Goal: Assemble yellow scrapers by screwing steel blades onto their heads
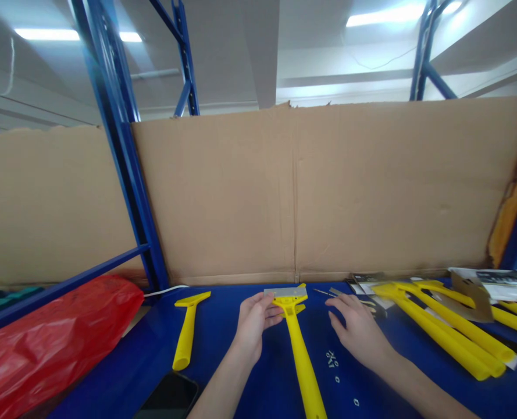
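My left hand (255, 323) is closed on the head of a yellow scraper (300, 358), its thumb against the flat grey blade (280, 292) at the top. The scraper's long handle points down toward me. To the right, my right hand (357, 327) is stretched out low over the blue table with thumb and fingers apart. Close to its fingertips lies a thin screwdriver-like tool (323, 292); I cannot tell if they touch it. Small metal nuts and screws (331, 359) lie between the scraper and my right hand.
Another yellow scraper (185, 337) lies at the left, with a black phone (171, 396) near the front edge. Several yellow scrapers (445, 331) are piled on the right beside an open cardboard box (474, 294). A red plastic bag (66, 337) bulges beyond the blue rack post (142, 221).
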The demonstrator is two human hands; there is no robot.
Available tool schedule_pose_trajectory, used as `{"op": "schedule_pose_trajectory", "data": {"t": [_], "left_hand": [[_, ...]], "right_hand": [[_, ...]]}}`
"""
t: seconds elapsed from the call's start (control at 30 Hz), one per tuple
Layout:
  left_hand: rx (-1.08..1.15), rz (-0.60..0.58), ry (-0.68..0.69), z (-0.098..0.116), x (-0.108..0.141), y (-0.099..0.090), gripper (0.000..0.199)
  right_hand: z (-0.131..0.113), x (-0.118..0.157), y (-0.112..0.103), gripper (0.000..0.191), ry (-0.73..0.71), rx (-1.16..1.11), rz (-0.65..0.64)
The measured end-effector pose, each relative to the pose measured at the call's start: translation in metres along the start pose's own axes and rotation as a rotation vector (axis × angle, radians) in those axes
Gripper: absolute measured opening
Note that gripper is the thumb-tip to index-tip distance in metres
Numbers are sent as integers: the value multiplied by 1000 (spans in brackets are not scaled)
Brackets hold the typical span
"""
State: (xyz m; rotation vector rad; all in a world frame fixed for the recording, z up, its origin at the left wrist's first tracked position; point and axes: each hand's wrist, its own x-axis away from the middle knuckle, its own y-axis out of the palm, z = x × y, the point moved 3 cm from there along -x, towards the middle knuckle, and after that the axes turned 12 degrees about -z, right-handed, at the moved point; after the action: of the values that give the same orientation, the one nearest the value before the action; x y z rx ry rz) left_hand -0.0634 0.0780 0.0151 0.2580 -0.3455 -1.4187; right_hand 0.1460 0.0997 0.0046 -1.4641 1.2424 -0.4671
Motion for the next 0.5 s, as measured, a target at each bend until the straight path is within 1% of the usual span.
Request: {"op": "schedule_pose_trajectory", "data": {"t": [0.23, 0.37, 0.43, 0.5], "left_hand": [[-11, -26, -16, 0, 0, 1, 5], [-15, -46, -9, -1, 0, 0, 7], [-17, -64, -8, -1, 0, 0, 8], [-17, -70, -6, -1, -1, 0, 8]], "right_hand": [[-7, -19, 11, 26, -69, -61, -132], [-21, -34, 20, 27, -157, -138, -218], [-28, -41, 25, 32, -197, -185, -259], [-34, -47, 30, 36, -201, -230, -278]]}}
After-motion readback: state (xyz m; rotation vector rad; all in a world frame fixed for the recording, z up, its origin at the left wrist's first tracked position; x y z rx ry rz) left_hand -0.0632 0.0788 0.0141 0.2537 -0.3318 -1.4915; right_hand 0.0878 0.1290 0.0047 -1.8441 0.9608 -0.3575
